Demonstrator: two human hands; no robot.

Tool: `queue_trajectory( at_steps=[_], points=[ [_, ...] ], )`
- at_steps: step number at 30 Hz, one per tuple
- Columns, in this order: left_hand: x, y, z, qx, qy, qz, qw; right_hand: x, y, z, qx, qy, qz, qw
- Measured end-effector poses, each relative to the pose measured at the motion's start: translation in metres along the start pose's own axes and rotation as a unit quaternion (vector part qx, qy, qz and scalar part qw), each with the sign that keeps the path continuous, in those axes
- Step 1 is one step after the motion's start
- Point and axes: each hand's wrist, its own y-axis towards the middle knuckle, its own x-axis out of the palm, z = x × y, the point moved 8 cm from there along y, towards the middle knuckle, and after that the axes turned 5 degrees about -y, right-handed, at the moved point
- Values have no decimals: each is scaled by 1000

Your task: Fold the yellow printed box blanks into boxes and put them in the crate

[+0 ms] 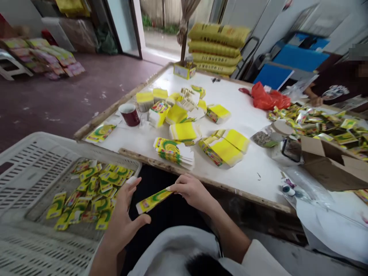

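Observation:
My right hand (191, 190) pinches one end of a small yellow and green carton (153, 201), held above my lap with its other end pointing left. Close by, my left hand (125, 214) is spread, thumb and fingers apart, not touching the carton; something white covers a fingertip. To the left stands a white plastic basket (43, 153) with several similar yellow cartons (97, 191) lying loose inside. On the table edge ahead lies a fanned stack of flat cartons (174, 151).
The white table (244, 182) bears bundles of flat yellow cartons (185, 131), a dark red mug (130, 115), a red plastic bag (268, 97) and an open cardboard box (333, 165). Another person (339, 80) sits at the far right by a heap of cartons (324, 122). Yellow sacks (215, 46) are stacked behind.

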Motion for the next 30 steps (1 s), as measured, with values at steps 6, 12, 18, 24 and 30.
queue_trajectory(
  at_steps=[6,12,18,24,30],
  points=[
    [62,-3,-34,-137,120,-182,966,-11,-11,-17,-46,-44,95,993],
    [79,-8,-46,-83,245,-130,957,18,-23,38,214,237,142,937],
    [84,-10,-32,56,311,-127,940,63,-10,37,274,478,31,834],
    [80,-6,-34,36,309,-176,934,47,-9,21,154,415,-2,897],
    [75,-1,-33,68,315,-133,937,43,-13,14,88,245,36,965]
  ],
)
